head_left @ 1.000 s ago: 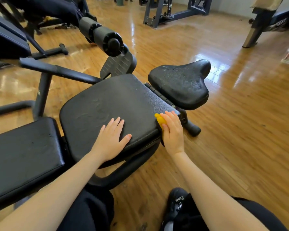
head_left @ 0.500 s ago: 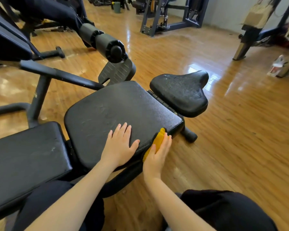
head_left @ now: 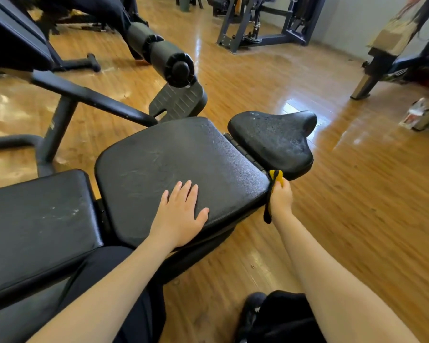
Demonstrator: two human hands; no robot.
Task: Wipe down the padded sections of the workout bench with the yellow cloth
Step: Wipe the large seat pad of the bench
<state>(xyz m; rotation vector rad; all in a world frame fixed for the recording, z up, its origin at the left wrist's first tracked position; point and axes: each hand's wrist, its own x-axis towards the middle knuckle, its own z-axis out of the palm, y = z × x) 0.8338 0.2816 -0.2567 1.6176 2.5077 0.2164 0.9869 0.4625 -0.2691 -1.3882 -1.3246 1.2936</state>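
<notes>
Glossy wood floor [head_left: 357, 194]; right hand [head_left: 281, 199] presses yellow cloth [head_left: 276, 175] against bench pad [head_left: 178, 154].

Head camera looks forward and down, close over the bench pad [head_left: 178, 154].

The yellow cloth [head_left: 276, 175] is mostly hidden behind the right hand [head_left: 280, 199]. Its fingers are probably curled round it. The rear pad [head_left: 35, 226] runs off the left edge.

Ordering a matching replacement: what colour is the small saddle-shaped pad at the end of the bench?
Black, with pale speckled wear, on the saddle-shaped pad; it shows in the head view.
</notes>
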